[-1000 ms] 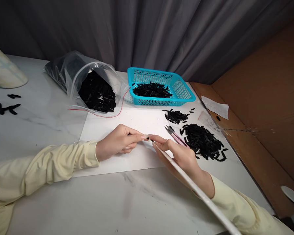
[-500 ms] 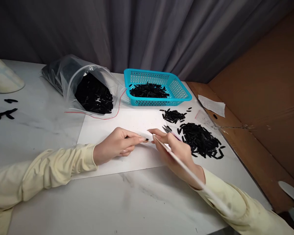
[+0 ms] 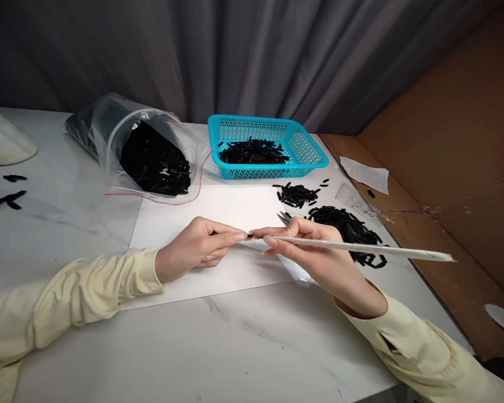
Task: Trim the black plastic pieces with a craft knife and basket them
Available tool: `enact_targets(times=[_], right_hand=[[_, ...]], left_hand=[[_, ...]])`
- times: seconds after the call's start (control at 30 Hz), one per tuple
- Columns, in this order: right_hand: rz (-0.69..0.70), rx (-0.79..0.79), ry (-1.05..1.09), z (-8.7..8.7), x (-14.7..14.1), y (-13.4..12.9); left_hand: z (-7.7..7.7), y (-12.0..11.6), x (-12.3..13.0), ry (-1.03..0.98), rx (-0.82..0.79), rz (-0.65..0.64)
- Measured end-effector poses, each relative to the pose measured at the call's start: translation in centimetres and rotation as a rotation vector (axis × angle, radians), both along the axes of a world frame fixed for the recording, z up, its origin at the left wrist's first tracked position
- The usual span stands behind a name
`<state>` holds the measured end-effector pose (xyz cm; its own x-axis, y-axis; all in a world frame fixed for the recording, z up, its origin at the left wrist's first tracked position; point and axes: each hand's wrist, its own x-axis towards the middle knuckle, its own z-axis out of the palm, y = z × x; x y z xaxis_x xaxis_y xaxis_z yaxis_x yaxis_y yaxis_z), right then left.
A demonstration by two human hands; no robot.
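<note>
Left hand (image 3: 199,246) pinching one black piece (image 3: 250,236), right hand (image 3: 330,266) holding one white stick (image 3: 382,249) — one blue basket (image 3: 273,166)

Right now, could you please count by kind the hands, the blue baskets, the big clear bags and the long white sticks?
Hands: 2 (left hand, right hand)
Blue basket: 1
Big clear bag: 1
Long white stick: 1
Total: 5

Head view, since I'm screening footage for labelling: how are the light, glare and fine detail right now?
Head view: white sheet bright, grey curtain dim; head view: highlights glint on the plastic bag; head view: the black piece between the left hand and right hand shows too small to make out clearly.
</note>
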<state>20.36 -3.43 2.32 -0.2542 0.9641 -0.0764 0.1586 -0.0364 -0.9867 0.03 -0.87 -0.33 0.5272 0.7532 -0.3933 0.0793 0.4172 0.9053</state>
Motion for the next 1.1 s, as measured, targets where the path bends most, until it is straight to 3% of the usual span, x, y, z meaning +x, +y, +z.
enact_targets(times=[0.63,0.9,1.0,1.1], right_hand=[[0.039,0.001,0.020,-0.3,0.1,-0.1],[0.041,-0.032,0.023,0.3,0.0,0.2],[-0.018,0.152,-0.101,-0.1,0.5,0.6],[-0.020,0.508,-0.456,-1.4,1.6,1.4]], left_hand=[[0.1,0.1,0.0,-0.010,-0.002,-0.019],[0.0,0.1,0.0,-0.027,-0.010,-0.006],[0.1,0.1,0.0,-0.034,-0.026,0.014],[0.1,0.1,0.0,-0.040,-0.051,0.006]])
